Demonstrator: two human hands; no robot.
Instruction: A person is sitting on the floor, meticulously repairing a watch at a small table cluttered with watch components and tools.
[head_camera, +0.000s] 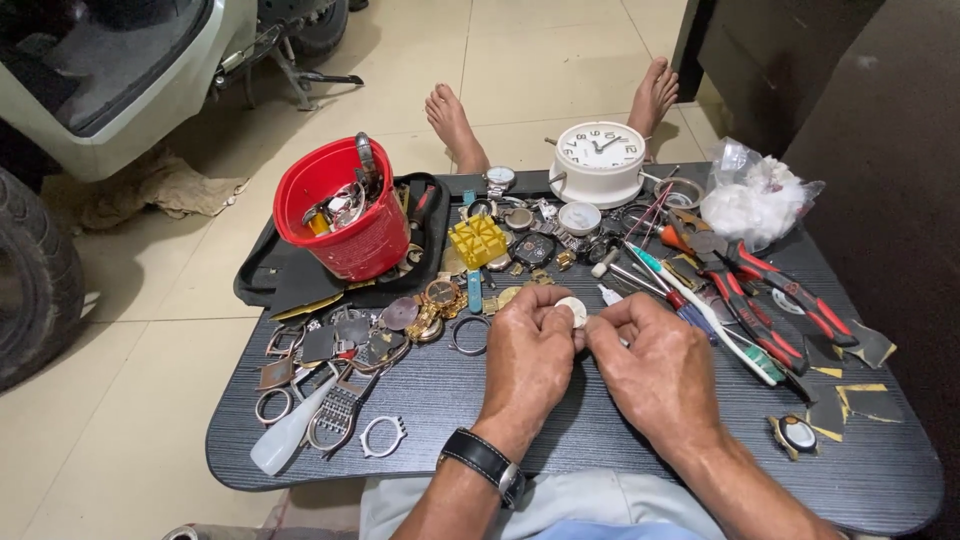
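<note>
Dark lap table (560, 440), red bucket (345, 215), white clock (598, 160), pliers (770, 295), watch cases (340, 375), plastic bag (752, 200)

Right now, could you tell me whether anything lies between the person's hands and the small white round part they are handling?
Nothing visible does. The left hand already pinches the small white round part at its fingertips, and the right hand meets it from the other side. The scattered watch cases and red-handled pliers lie further out on the dark table.

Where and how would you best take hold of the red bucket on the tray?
Probably by the rim of the red bucket, coming from above on its left side. It leans right, and watch parts crowd its right edge, while the left rim is bare. Both the left hand and right hand are busy pinching a small white disc.
</note>
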